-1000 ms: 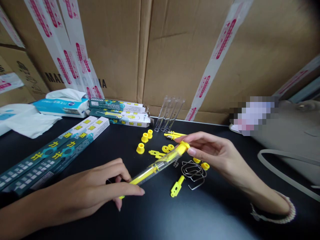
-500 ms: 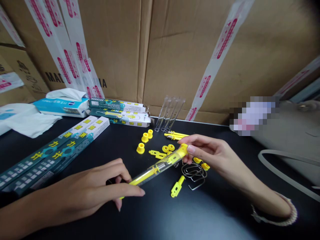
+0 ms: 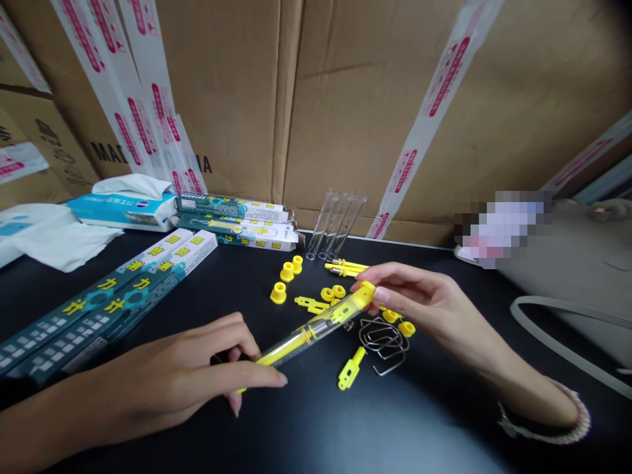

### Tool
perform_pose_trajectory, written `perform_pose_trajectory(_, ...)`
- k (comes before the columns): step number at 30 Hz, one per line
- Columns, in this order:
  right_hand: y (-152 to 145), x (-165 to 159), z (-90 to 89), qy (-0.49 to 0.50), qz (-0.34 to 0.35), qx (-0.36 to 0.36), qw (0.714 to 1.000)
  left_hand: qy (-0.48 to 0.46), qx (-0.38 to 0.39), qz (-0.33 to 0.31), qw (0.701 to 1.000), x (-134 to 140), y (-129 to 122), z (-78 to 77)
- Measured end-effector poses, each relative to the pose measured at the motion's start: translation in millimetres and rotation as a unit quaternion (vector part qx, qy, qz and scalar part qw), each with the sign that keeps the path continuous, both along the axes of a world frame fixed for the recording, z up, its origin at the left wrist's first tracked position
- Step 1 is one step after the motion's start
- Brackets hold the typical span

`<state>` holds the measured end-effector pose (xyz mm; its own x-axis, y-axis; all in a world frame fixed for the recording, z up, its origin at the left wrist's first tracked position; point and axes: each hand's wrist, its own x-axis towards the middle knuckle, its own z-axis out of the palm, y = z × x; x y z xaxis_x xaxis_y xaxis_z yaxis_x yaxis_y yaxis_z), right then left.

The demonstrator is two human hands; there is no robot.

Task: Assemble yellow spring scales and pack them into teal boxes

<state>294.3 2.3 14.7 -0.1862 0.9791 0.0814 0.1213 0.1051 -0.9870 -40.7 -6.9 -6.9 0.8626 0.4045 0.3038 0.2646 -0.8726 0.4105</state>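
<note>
Brown cardboard (image 3: pixel 385 79) sealed with printed tape rises behind a black table (image 3: pixel 345 434). Above that surface, between the two hands, a clear tube (image 3: pixel 316 327) is held on a slant, its right end higher. Inside lie a yellow rod (image 3: pixel 286 349), a silvery metal section (image 3: pixel 323 325) and a slotted yellow part near the top; a yellow cap (image 3: pixel 367 291) sits at the upper end. The right hand (image 3: pixel 427 293) pinches that cap between thumb and fingers, while the left hand (image 3: pixel 197 368) has its fingers closed around the lower end, where a yellow tip shows beneath.

Just beyond the tube, bent wire hooks (image 3: pixel 384 339) lie tangled, with a flat yellow piece (image 3: pixel 350 368) nearby. Three flanged yellow caps (image 3: pixel 279 293) stand farther back, and several clear tubes (image 3: pixel 336 227) lean against the cardboard. Stacked cartons (image 3: pixel 237 227), one printed with a picture of a yellow tool, sit to their left; two long cartons (image 3: pixel 123 289) lie side by side nearer the left arm. White tissue pokes from a blue pack (image 3: pixel 126 210) at the back.
</note>
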Motion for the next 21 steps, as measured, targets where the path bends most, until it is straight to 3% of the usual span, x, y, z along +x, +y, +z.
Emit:
perform_pose_trajectory(3, 0.1, 2.0, -1.0, 0.005, 0.008, -0.004, 1.000, 0.059, -0.023, -0.035, 0.997, -2.3, 1.6, 0.2)
perform_pose_trajectory(21, -1.4, 5.2, 4.0, -0.015, 0.041, 0.000, 0.999, 0.066, -0.022, -0.027, 0.997, -2.9, 2.4, 0.2)
